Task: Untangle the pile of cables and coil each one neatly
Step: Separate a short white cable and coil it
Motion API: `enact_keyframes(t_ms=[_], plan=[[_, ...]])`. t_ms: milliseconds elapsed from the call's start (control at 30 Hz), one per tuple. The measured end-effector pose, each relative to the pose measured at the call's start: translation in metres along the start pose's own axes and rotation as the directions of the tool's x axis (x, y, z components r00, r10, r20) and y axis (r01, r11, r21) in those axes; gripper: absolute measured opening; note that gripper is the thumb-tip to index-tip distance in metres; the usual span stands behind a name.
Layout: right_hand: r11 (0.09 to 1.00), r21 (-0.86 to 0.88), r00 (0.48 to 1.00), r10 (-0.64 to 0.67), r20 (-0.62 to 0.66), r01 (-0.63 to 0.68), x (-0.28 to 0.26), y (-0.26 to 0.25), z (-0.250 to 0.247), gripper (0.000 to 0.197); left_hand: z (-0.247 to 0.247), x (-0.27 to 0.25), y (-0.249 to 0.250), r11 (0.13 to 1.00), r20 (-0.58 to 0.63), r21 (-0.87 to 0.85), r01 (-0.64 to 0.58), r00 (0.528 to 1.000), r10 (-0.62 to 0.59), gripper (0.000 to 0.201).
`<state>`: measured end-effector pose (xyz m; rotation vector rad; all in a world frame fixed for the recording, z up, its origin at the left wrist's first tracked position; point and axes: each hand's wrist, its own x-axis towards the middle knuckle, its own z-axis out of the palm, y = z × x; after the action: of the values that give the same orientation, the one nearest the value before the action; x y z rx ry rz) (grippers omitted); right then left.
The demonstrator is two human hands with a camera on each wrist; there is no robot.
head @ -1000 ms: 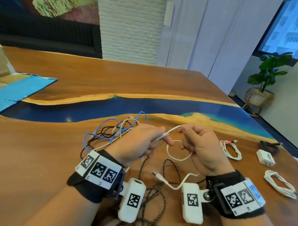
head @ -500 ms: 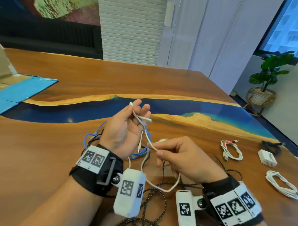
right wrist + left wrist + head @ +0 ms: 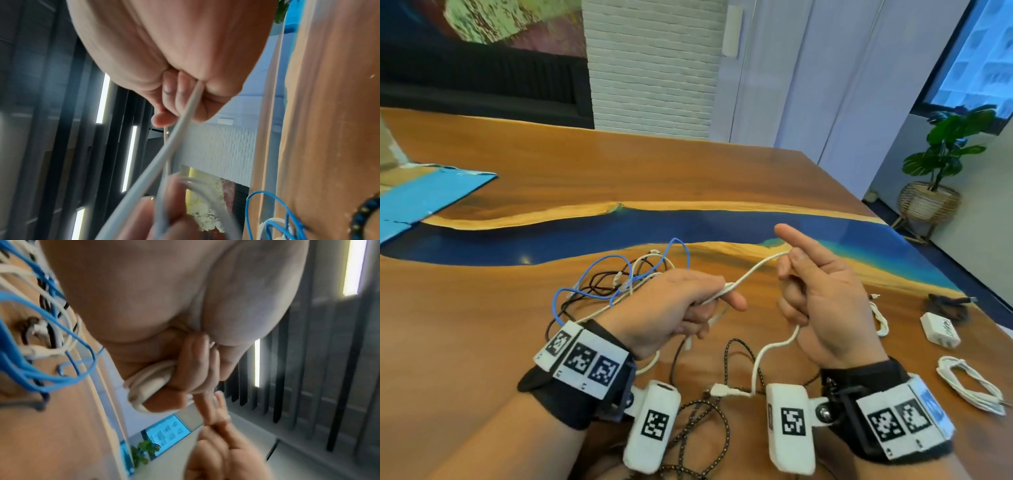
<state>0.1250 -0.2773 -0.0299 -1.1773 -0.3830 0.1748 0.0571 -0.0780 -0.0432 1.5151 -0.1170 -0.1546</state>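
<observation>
A white cable [image 3: 751,270] stretches between my two hands above the wooden table [image 3: 465,342]. My left hand [image 3: 709,308] is palm down, and in the left wrist view its fingers [image 3: 193,363] curl round several loops of the white cable [image 3: 148,378]. My right hand [image 3: 791,274] grips the cable's other stretch with curled fingers and a straight index finger. In the right wrist view the white cable [image 3: 180,126] leaves that fist. Its free end with a connector [image 3: 722,390] hangs below. Behind my left hand lies the tangled pile [image 3: 619,277] of blue, black and white cables.
A black braided cable [image 3: 726,363] loops on the table under my wrists. At the right lie two coiled white cables [image 3: 969,380] [image 3: 880,322], a white charger [image 3: 940,330] and a black cable [image 3: 945,305]. Blue cardboard [image 3: 421,198] covers the far left. The right table edge is close.
My left hand has turned from palm up to palm down and dropped lower, still holding the loops. My right hand has moved up and to the right, drawing the white cable out.
</observation>
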Motion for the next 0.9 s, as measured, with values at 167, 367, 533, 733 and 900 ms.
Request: enact_keyframes(t_ms=[167, 367, 533, 733, 900], plan=[[0.973, -0.228, 0.999, 0.021, -0.024, -0.026, 0.002, 0.008, 0.001, 0.024, -0.006, -0.007, 0.012, 0.899, 0.033, -0.433, -0.059, 0.996, 0.081, 0.032], [0.958, -0.256, 0.987, 0.148, 0.058, -0.128, 0.003, 0.011, 0.003, 0.020, -0.007, -0.010, 0.021, 0.793, -0.086, -0.599, -0.114, 0.993, 0.078, 0.042], [0.915, -0.383, 0.961, 0.207, 0.181, -0.126, 0.001, 0.015, 0.002, 0.017, -0.007, -0.010, 0.020, 0.822, -0.099, -0.550, -0.148, 0.989, 0.112, 0.039], [0.899, -0.435, 0.948, 0.184, 0.258, -0.056, -0.002, 0.024, 0.010, 0.015, -0.009, -0.008, 0.019, 0.880, -0.152, -0.442, -0.173, 0.981, 0.117, 0.033], [0.949, -0.281, 0.968, 0.193, 0.162, -0.142, -0.001, 0.028, 0.015, 0.019, -0.005, -0.008, 0.021, 0.760, -0.092, -0.632, -0.154, 0.988, 0.123, 0.031]])
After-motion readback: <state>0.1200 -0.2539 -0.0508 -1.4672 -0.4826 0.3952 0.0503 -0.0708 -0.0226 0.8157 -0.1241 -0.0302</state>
